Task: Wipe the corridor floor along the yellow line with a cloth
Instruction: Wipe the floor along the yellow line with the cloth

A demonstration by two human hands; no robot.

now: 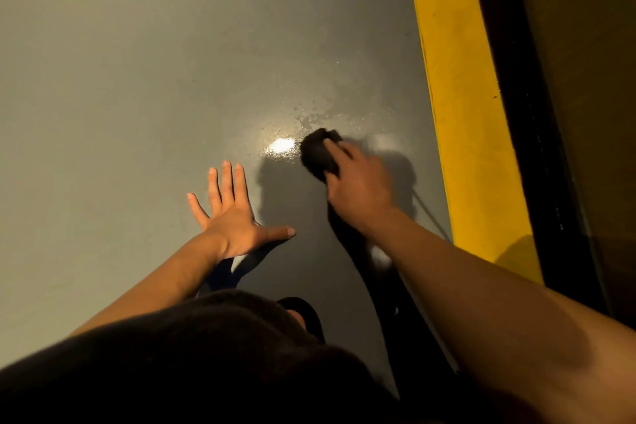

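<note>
Pressing down on the grey corridor floor (137,79), our right hand (358,186) holds a dark cloth (316,151); its fingers (335,150) are curled over the top of the wad, which bulges out ahead of and to the left of them. That hand is blurred, so we cannot tell how much of the cloth lies under the palm. The cloth sits on the floor left of the yellow line (461,113), apart from it, with a strip of grey floor between. Just ahead of the cloth we see a wet, speckled patch (313,115), and just to its left a bright glare spot (282,145). Our left hand (230,213) lies flat on the floor, fingers (227,182) straight and spread, thumb pointing toward the right hand, well apart from the cloth. Right of the yellow line runs a black strip (523,113).
</note>
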